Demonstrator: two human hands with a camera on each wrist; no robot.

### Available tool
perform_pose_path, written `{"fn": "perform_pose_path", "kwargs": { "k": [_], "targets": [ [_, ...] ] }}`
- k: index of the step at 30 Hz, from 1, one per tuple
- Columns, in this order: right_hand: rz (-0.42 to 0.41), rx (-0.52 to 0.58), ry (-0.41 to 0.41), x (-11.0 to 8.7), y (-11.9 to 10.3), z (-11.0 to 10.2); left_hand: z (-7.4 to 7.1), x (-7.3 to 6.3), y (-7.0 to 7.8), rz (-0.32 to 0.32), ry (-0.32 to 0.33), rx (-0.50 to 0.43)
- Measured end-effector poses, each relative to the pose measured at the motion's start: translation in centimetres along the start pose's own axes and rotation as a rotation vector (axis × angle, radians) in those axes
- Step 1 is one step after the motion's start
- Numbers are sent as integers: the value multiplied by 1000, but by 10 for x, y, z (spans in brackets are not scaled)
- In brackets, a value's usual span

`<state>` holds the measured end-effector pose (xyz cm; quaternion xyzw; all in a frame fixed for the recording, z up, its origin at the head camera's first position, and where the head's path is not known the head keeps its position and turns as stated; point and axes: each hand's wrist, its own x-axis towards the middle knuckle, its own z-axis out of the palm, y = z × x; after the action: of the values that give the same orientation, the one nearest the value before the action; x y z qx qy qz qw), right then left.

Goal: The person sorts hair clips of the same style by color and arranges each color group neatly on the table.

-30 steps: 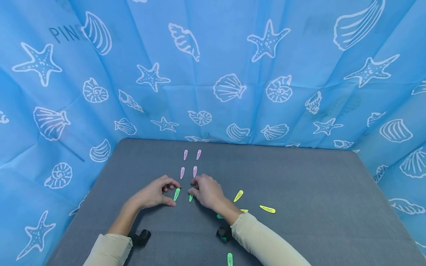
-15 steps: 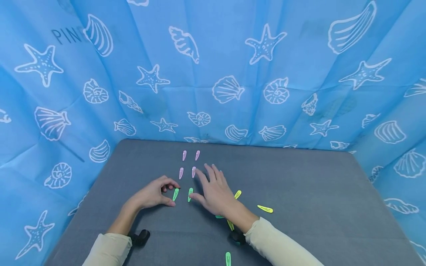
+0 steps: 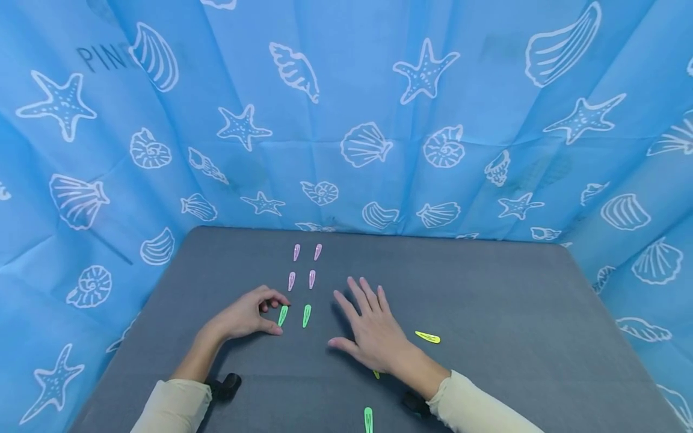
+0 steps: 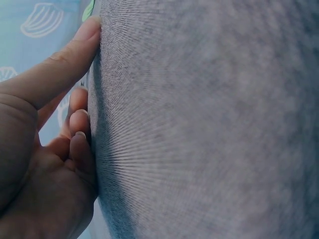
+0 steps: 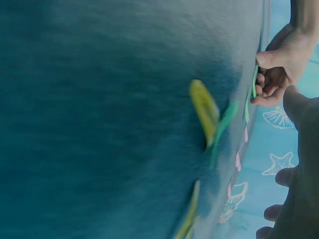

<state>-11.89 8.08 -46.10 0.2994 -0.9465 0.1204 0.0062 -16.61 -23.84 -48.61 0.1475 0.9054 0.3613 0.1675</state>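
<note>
My left hand (image 3: 243,314) rests on the grey table, thumb and index finger pinching a green snap hair clip (image 3: 283,316) by its two ends. Just right of it lies a second green hair clip (image 3: 307,316), untouched. Beyond them, pink hair clips (image 3: 312,279) lie in two short columns. My right hand (image 3: 373,331) hovers over the table with fingers spread, holding nothing. In the right wrist view, a yellow hair clip (image 5: 204,112) lies against a green one (image 5: 227,122); the right hand and forearm mostly hide these in the head view.
Another yellow hair clip (image 3: 428,337) lies right of the right hand, and a green one (image 3: 368,420) near the front. Black wrist devices (image 3: 224,386) sit under both forearms. A blue shell-print curtain (image 3: 346,120) hangs behind and beside the grey table (image 3: 487,288).
My right hand has let go of the second green hair clip, spread its fingers and drawn back to the right. The left hand keeps its pinch on the first green clip.
</note>
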Motion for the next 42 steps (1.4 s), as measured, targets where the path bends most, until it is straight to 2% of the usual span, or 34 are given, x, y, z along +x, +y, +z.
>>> {"fn": "perform_pose_path", "kwargs": {
  "k": [7, 17, 28, 36, 39, 42],
  "targets": [
    [4, 58, -60, -18, 10, 3, -1, 1, -1, 7, -4, 4],
    [-30, 103, -24, -33, 13, 3, 0, 0, -2, 4, 4, 12],
    [-77, 54, 94, -34, 10, 6, 0, 0, -3, -13, 1, -5],
    [-39, 123, 38, -30, 8, 4, 0, 1, -1, -23, 7, -19],
    [-58, 142, 37, -29, 8, 4, 0, 1, 0, -33, 6, -27],
    [-99, 210, 59, -27, 7, 5, -1, 0, 1, -42, 2, -32]
  ]
}}
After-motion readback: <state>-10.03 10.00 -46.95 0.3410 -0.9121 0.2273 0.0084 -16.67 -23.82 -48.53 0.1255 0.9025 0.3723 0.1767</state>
